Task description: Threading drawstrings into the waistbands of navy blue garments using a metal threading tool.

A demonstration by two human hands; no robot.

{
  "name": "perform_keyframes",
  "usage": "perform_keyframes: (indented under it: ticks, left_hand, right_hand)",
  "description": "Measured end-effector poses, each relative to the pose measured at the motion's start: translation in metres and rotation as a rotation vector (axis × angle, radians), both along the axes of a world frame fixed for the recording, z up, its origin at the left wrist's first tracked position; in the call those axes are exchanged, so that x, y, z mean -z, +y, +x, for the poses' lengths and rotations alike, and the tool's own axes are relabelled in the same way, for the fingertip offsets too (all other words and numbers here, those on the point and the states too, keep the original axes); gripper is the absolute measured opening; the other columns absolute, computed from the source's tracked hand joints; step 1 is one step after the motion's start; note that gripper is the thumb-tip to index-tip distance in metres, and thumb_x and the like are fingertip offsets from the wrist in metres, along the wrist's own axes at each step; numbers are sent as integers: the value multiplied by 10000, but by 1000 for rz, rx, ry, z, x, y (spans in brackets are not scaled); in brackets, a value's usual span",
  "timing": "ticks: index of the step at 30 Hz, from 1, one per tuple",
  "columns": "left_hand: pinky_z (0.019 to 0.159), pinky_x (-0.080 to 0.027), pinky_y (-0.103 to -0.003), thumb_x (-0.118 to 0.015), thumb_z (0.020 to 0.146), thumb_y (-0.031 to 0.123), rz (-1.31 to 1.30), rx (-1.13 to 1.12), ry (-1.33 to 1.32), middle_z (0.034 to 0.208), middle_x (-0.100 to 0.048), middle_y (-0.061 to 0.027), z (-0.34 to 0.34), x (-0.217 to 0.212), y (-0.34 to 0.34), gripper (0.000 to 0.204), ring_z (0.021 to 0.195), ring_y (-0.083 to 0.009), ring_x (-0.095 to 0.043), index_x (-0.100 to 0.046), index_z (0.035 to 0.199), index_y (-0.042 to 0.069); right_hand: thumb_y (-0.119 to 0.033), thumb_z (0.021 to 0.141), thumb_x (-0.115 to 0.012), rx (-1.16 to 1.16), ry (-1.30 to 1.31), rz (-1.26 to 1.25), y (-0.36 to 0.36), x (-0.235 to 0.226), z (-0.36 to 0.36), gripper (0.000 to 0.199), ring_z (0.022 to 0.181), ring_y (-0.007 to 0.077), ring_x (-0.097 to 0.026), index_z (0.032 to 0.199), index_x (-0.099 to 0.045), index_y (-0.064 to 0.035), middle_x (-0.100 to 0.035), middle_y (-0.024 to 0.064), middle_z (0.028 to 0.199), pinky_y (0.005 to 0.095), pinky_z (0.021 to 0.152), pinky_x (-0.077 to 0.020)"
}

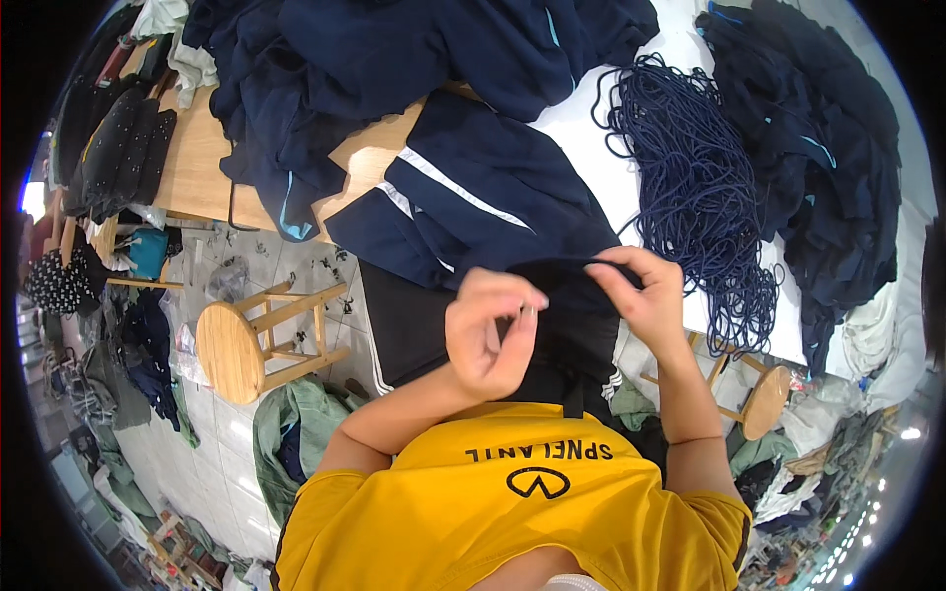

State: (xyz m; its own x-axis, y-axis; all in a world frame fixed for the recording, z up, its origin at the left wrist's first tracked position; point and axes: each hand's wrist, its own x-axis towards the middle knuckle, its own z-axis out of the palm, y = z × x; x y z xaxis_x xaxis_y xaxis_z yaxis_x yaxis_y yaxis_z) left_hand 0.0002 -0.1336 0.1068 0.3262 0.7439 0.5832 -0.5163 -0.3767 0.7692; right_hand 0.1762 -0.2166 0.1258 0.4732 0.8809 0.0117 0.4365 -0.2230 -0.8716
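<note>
Navy trousers with white stripes (493, 187) lie across the table's near edge and hang toward my lap. My right hand (648, 298) pinches the dark upper edge of this garment between thumb and fingers, lifting it into a curve. Just left of it, my left hand (493, 333) is held up over the same edge, thumb and fingertips brought together. Something tiny and pale may show at those fingertips, too small to name. Right of the trousers lies a tangled heap of navy cord (695, 197), apart from both hands.
Piles of navy garments cover the table's far side (335, 59) and its right end (818, 148). Wooden stools stand on the left (232, 353) and right (767, 402). Green cloth (296, 428) lies low beside me; dark clothes (123, 148) are stacked at the far left.
</note>
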Motion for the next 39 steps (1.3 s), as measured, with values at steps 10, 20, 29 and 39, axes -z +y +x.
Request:
perform_keyframes:
  ticks: [10,20,29,39]
  left_hand:
    - [941,-419,-328,-704,747,25,-662,293,439,1041,-627,-65,-2,53,25,255,1004,-217,-584,-638,992,0]
    - [953,-421,-280,-601,788,-54,-344,368,513,1278,-523,-79,-32,-6,68,546,1147,-152,-530,-469,1315,-9]
    - [525,-433,-397,-741,762,307,478,630,1395,679,-615,-146,-55,-35,94,435,643,-342,-619,-535,1106,140]
    - [531,-464,-381,-683,815,350,566,627,1185,687,-626,-142,-42,-56,99,382,615,-337,-617,-604,1133,153]
  right_hand:
    - [27,691,-758,-20,543,310,-2,-11,-31,326,701,76,-451,695,-449,-77,-490,-2,740,201,658,-364]
    - [78,843,-582,157,517,284,-22,-12,-6,349,692,40,-516,629,-357,-81,-672,126,877,178,619,-405]
    - [-31,617,-818,-344,33,-144,-26,-20,-3,203,631,162,-580,634,-618,-56,-619,61,660,250,575,-421]
    - [-40,685,-786,-477,89,-27,-19,-44,16,329,792,185,-622,611,-467,-6,-660,158,1050,258,673,-464]
